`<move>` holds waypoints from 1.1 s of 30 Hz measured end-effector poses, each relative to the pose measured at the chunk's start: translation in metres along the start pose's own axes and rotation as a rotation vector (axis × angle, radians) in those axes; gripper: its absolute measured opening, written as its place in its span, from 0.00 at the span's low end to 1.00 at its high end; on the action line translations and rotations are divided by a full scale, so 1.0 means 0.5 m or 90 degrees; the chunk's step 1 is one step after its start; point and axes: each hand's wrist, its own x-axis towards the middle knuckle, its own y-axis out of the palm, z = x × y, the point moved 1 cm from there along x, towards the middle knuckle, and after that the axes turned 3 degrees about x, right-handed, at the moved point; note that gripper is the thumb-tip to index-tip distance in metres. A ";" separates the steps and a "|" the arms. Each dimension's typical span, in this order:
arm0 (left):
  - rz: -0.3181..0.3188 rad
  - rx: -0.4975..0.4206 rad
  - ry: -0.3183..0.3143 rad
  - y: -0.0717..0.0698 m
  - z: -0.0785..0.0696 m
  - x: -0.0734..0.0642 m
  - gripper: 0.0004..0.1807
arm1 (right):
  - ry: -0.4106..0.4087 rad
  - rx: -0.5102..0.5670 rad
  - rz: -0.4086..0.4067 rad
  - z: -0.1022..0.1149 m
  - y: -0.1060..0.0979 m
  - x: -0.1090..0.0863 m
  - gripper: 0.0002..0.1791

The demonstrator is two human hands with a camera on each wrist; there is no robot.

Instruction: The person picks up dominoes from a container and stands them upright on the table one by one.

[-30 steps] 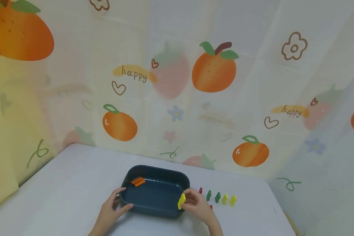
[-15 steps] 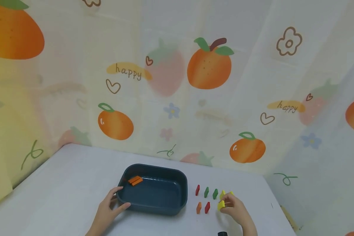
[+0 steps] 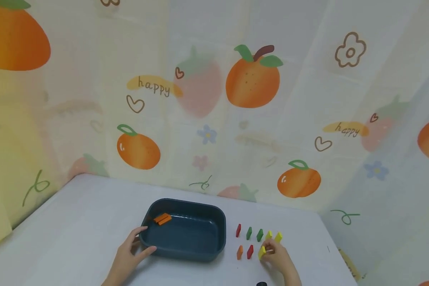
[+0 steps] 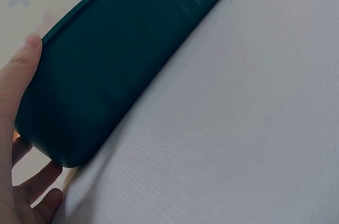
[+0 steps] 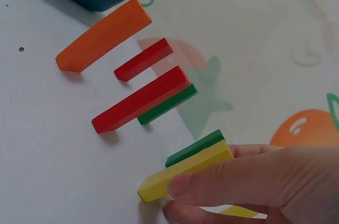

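Note:
My right hand (image 3: 279, 254) pinches a yellow domino-like block (image 3: 262, 252) between thumb and fingers. In the right wrist view this yellow block (image 5: 185, 173) stands upright, its lower end close to the table. To its left in the same row stand a red block (image 3: 250, 252) and an orange block (image 3: 239, 252). Behind them a second row has a red block (image 3: 238, 230), two green ones and two yellow ones. My left hand (image 3: 128, 250) grips the left end of a dark teal rectangular tray (image 3: 186, 238), thumb at the rim and fingers around the corner.
A few orange blocks (image 3: 162, 219) lie flat inside the tray at its left. At the bottom edge of the head view a small black object (image 3: 261, 283) shows on the white table (image 3: 93, 222). A fruit-print curtain (image 3: 186, 159) hangs behind the table.
My right hand has carried the yellow block from the tray's right rim to the right, then lowered it beside the red block in the front row. The left hand stays on the tray.

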 end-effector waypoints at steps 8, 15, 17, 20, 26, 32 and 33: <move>-0.012 -0.003 0.025 -0.006 -0.004 0.004 0.32 | 0.011 -0.010 -0.002 0.006 0.001 0.007 0.15; 0.001 -0.018 0.009 -0.001 -0.003 0.004 0.33 | 0.020 -0.031 -0.001 0.014 -0.008 0.002 0.19; 0.007 -0.019 -0.006 0.000 -0.001 0.003 0.33 | 0.027 -0.037 0.000 0.018 -0.011 -0.001 0.19; 0.009 -0.024 -0.013 0.004 0.000 0.002 0.33 | 0.032 -0.048 -0.006 0.023 -0.015 -0.006 0.20; 0.010 -0.029 0.009 0.007 0.000 0.006 0.33 | 0.024 -0.061 -0.030 0.032 -0.018 -0.010 0.20; 0.003 -0.012 0.001 -0.004 0.005 0.003 0.33 | -0.003 -0.049 -0.038 0.040 -0.009 -0.011 0.18; 0.005 -0.012 0.002 -0.004 0.005 0.003 0.33 | -0.013 -0.052 -0.047 0.045 -0.010 -0.011 0.18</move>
